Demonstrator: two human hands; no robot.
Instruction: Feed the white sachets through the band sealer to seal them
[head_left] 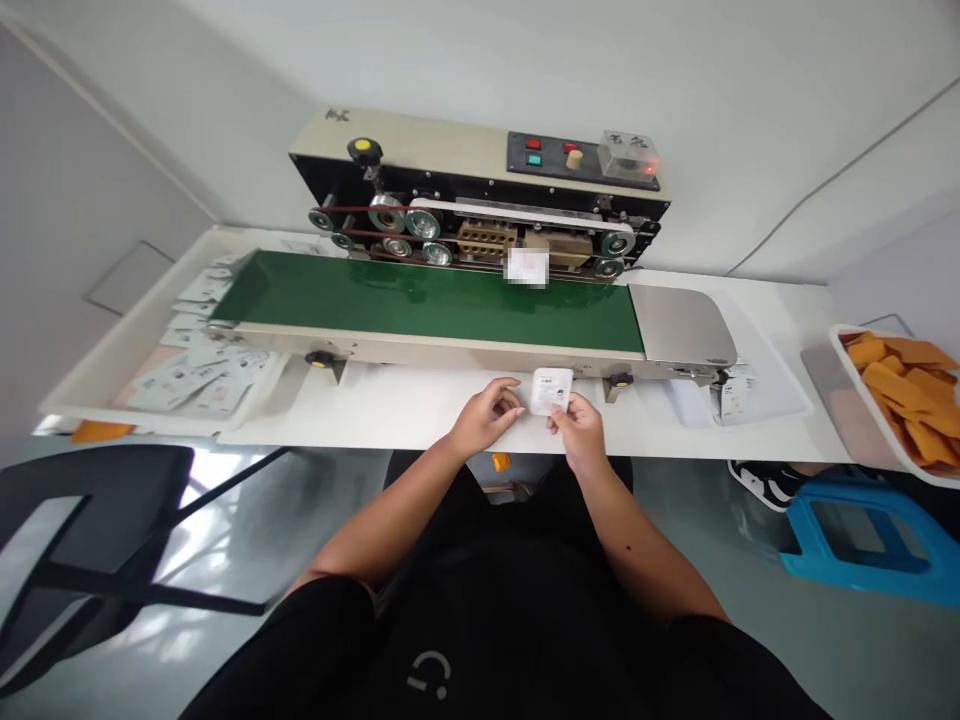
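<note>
My right hand [583,432] pinches a small white printed packet [551,392] by its lower right part, above the front edge of the white table. Just left of the packet is my left hand [487,412], its fingers curved and apart, holding nothing. Behind both hands runs the green conveyor belt [420,303] of a band sealing machine [420,150]. Another white packet [528,267], blurred by pixelation, is at the machine's sealing strip.
At the left end of the belt, a white tray [82,395] holds many similar packets. A shallow tray [780,385] with a few packets lies right. Orange pieces [911,390] fill a bin at far right. A black chair [112,520] and blue stool [862,590] stand below.
</note>
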